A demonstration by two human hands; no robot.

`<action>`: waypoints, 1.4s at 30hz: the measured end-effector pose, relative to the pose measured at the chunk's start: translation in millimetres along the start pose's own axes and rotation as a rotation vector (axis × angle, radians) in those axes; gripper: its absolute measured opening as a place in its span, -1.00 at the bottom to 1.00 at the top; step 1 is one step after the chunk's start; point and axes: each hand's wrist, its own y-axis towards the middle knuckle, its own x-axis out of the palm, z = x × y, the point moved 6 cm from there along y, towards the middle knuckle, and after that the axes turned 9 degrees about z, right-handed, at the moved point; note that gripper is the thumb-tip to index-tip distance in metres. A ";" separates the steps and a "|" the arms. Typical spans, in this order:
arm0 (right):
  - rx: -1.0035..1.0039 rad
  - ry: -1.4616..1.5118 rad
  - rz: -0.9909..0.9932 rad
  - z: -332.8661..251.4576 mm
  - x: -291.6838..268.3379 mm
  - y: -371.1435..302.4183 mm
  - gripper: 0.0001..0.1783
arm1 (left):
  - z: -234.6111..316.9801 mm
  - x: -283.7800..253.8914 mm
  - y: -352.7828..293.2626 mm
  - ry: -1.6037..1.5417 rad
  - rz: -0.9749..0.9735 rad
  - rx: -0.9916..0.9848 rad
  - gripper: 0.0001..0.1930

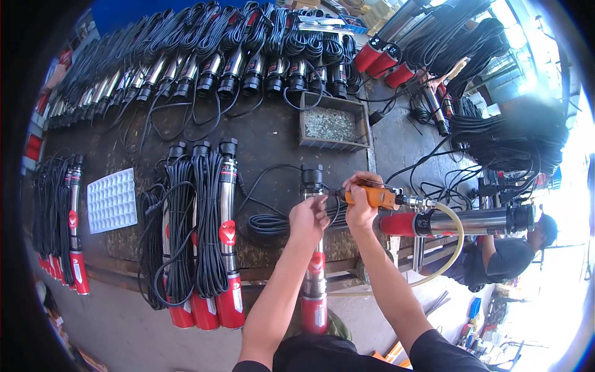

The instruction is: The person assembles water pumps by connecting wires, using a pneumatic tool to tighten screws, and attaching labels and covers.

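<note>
An orange air screwdriver (379, 197) with a pale yellow hose is gripped in my right hand (361, 208). Its front end points left, toward a steel and red submersible pump (314, 286) lying lengthwise in front of me, its black cap on the table and its red end past the near edge. Over the pump's upper part my left hand (307, 220) is closed, fingers curled near the screwdriver's tip. Anything small pinched there is hidden. A coil of black cable (269, 228) lies beside the pump, partly behind my hands.
Bundled pumps with cables (201, 232) and a white compartment tray (112, 200) lie to the left. Behind stands a grey bin (334, 144) of small metal parts, beyond it a long pump row (226, 77). Another pump (458, 222) lies crosswise at right; a person (511, 257) is beyond.
</note>
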 end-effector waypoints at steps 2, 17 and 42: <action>-0.003 0.035 -0.023 -0.8 4.6 0.9 -0.75 | 9.7 -15.3 -10.2 -0.041 0.130 0.114 -0.84; -0.030 0.150 0.084 -6.6 0.6 -1.3 -0.72 | 33.4 -92.6 -16.9 -0.043 0.180 0.331 -0.91; -0.013 0.106 0.038 11.5 10.5 0.2 -0.82 | 0.9 -69.3 -4.2 0.183 0.038 0.332 -0.82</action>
